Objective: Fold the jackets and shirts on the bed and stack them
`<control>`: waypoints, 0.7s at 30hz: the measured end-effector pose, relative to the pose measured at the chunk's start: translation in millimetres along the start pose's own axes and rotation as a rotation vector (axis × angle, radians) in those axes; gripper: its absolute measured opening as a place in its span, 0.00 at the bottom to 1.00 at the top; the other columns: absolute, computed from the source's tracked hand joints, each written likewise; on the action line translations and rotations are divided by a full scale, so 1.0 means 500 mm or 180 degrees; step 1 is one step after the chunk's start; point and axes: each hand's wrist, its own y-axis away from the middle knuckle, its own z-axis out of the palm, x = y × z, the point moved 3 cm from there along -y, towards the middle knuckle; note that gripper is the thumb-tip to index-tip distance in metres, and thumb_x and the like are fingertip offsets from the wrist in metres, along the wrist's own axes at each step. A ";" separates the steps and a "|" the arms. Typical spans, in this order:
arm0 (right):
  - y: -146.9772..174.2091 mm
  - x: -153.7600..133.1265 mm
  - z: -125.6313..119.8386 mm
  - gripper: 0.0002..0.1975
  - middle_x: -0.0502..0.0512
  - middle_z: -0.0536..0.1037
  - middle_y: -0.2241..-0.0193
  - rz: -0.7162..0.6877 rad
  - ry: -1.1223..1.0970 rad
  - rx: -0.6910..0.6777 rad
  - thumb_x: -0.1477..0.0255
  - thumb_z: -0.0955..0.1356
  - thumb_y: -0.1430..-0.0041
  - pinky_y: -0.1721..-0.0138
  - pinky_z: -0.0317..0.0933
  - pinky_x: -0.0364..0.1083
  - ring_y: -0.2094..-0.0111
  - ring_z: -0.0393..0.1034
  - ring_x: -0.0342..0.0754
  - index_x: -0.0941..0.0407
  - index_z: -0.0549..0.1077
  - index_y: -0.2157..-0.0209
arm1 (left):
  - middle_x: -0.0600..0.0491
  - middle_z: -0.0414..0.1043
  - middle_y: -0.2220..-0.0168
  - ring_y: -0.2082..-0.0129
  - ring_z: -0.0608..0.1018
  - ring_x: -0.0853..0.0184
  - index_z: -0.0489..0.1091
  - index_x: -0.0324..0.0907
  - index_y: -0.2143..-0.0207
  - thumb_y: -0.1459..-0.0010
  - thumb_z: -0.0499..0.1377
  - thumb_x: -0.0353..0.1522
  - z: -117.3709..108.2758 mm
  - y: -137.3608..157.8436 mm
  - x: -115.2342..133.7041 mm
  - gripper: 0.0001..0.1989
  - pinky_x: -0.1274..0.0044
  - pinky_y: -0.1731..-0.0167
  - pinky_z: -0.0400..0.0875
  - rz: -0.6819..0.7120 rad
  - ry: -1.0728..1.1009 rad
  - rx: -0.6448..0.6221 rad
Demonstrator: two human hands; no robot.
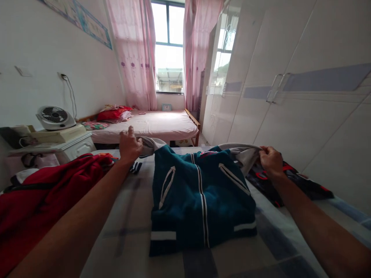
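A teal zip-up jacket [185, 189] with grey sleeves lies front side up on the checked bedsheet [124, 231], its striped hem toward me. My left hand [130, 146] is closed on the grey sleeve at the jacket's left side, drawing it outward. On the other side my right hand [271, 159] pinches the opposite grey sleeve, which is stretched out and slightly lifted. The zip runs down the middle, and white-edged pockets sit on both sides. A striped cuff shows just below my left wrist.
Red clothing [58, 193] is heaped on the left of the bed. Dark clothing with red parts [307, 183] lies at the right, beside the white wardrobe [290, 127]. A small fan [55, 117] stands on a cabinet at left. Another bed [156, 123] is by the window.
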 end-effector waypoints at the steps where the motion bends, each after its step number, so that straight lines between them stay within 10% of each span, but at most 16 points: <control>1: 0.013 0.001 -0.012 0.18 0.69 0.72 0.56 0.0010 0.0147 0.0108 0.69 0.58 0.45 0.53 0.58 0.56 0.57 0.67 0.57 0.60 0.66 0.54 | 0.39 0.60 0.44 0.43 0.63 0.51 0.64 0.31 0.49 0.42 0.51 0.32 0.010 0.026 0.002 0.20 0.66 0.48 0.60 0.0124 0.0013 -0.0138; 4: 0.111 0.002 -0.037 0.18 0.65 0.71 0.54 -0.0164 0.0351 -0.0067 0.67 0.62 0.46 0.52 0.60 0.53 0.57 0.69 0.55 0.58 0.67 0.55 | 0.46 0.67 0.50 0.56 0.74 0.58 0.67 0.38 0.50 0.43 0.54 0.40 0.015 0.156 -0.007 0.21 0.70 0.56 0.67 0.0467 0.0125 -0.0866; 9: 0.342 0.010 -0.064 0.20 0.57 0.73 0.53 -0.0853 0.0112 -0.1722 0.60 0.66 0.47 0.56 0.67 0.50 0.56 0.71 0.53 0.51 0.68 0.53 | 0.51 0.68 0.52 0.63 0.75 0.64 0.53 0.54 0.39 0.47 0.57 0.46 -0.020 0.403 -0.037 0.34 0.73 0.64 0.71 0.0593 0.0857 -0.2728; 15: 0.432 0.012 -0.034 0.37 0.58 0.52 0.36 -0.1561 0.0570 -0.1604 0.69 0.67 0.49 0.43 0.56 0.57 0.39 0.53 0.58 0.48 0.52 0.38 | 0.45 0.62 0.48 0.57 0.73 0.58 0.50 0.54 0.37 0.49 0.56 0.33 0.004 0.478 -0.011 0.37 0.65 0.55 0.68 0.0537 0.0679 -0.2397; 21: 0.382 -0.047 -0.006 0.21 0.59 0.73 0.55 -0.1047 0.0104 -0.1142 0.75 0.60 0.49 0.50 0.62 0.53 0.52 0.69 0.53 0.54 0.67 0.52 | 0.47 0.70 0.59 0.64 0.76 0.63 0.65 0.39 0.46 0.52 0.51 0.28 0.004 0.415 0.037 0.28 0.70 0.61 0.72 -0.0124 0.2021 -0.2146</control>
